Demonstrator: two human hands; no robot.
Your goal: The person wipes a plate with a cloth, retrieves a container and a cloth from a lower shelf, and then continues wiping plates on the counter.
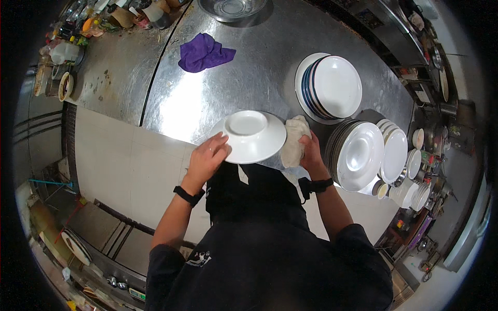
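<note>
A white plate [265, 142] is turned bottom up at the front edge of the steel table, its round foot ring facing me. My left hand [208, 154] grips its left rim, with the fingers on the underside and the thumb side hidden. My right hand [311, 150] is closed on a crumpled off-white cloth [293, 141] beside the plate's right rim. Just right of that hand stands a tall stack of wide white plates [358, 155]. A purple cloth [203, 53] lies bunched farther back on the table.
Behind the tall stack is a pile of blue-rimmed plates [338, 87]. More white plates [394, 155] and bowls [413, 163] crowd the right side. A metal basin [231, 9] sits at the far edge. Bottles and jars [122, 15] fill the far left.
</note>
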